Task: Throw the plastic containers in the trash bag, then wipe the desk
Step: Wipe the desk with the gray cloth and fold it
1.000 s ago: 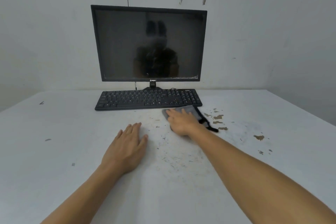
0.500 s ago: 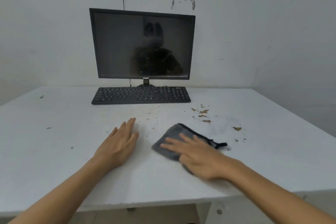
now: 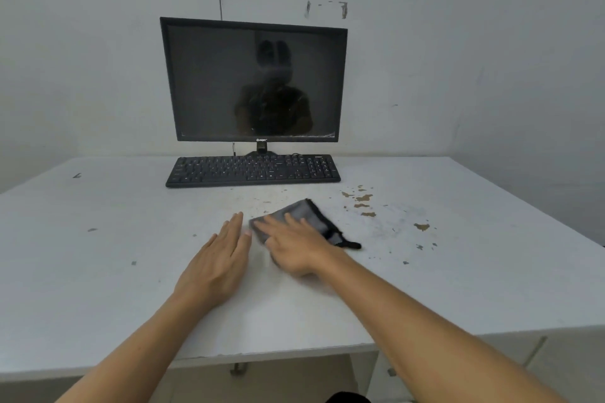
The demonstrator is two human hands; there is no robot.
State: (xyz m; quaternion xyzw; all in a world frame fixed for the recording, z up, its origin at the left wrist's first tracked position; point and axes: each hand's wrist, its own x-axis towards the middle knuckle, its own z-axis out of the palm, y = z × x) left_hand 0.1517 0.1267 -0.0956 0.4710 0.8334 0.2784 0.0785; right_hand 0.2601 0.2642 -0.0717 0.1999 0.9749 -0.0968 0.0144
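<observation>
A grey cloth (image 3: 302, 211) with a black edge lies on the white desk (image 3: 114, 239), in front of the keyboard. My right hand (image 3: 294, 247) lies flat on the near part of the cloth, fingers spread and pressing it to the desk. My left hand (image 3: 219, 260) rests flat on the bare desk just left of the cloth, fingers together, holding nothing. No plastic containers and no trash bag are in view.
A black keyboard (image 3: 253, 169) and a dark monitor (image 3: 253, 80) stand at the back against the wall. Brown chipped patches (image 3: 361, 201) mark the desk right of the cloth. The desk's front edge (image 3: 278, 352) is near my forearms.
My right hand slid the cloth from beside the keyboard toward me, then back away and to the left, close to my left hand. My left hand stayed flat on the desk.
</observation>
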